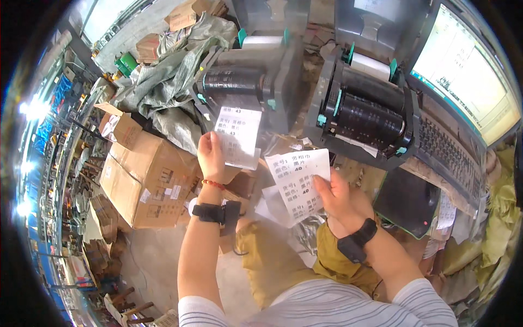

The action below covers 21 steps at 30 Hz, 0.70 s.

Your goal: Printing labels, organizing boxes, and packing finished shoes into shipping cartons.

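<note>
My left hand (211, 158) pinches the edge of a white printed label strip (238, 133) that hangs from the front of the left label printer (234, 76). Between the thumb and fingers of my right hand (339, 200) is another strip of printed labels (297, 185), tilted over my lap. That second strip is apart from both machines. The right label printer (362, 106) stands open beyond my right hand, its black ribbon roll (368, 117) and white paper roll (371, 66) exposed.
At the right sit a laptop (466, 76) with a lit screen and a dark mouse pad (407, 201). A large cardboard box (144, 180) stands left of my left arm, with grey plastic sheeting (163, 87) behind it. Cluttered shelving (60, 218) runs along the far left.
</note>
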Tool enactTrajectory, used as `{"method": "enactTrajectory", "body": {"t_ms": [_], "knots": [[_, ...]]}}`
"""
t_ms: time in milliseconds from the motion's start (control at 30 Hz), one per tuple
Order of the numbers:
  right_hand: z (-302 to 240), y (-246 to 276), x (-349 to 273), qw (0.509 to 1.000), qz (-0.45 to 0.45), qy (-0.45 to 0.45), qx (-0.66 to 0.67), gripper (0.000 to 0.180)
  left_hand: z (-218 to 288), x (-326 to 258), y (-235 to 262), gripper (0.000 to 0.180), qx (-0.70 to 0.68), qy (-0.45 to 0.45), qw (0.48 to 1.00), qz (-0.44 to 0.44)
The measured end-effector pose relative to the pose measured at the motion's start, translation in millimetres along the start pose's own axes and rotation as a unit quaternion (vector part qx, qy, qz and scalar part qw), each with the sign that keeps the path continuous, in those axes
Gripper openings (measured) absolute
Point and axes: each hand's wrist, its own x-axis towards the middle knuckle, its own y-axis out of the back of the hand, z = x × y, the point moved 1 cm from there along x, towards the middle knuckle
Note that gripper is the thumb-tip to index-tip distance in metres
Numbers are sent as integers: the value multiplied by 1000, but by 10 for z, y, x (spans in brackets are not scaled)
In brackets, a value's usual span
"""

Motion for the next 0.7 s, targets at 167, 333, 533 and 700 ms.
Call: {"method": "enactTrajectory", "body": {"t_ms": [167, 333, 533, 700], "knots": [[-38, -7, 2, 999, 13, -2, -43, 24, 105, -8, -28, 30, -11, 9, 1000, -5], [-50, -23, 34, 996, 8, -19, -83, 26, 110, 55, 13, 31, 9, 16, 1000, -7], [-26, -16, 55, 995, 22, -22, -94, 26, 78, 66, 9, 32, 38, 18, 999, -7], [-33, -11, 47, 992, 24, -32, -116, 26, 21, 57, 23, 35, 55, -16, 998, 6]]}}
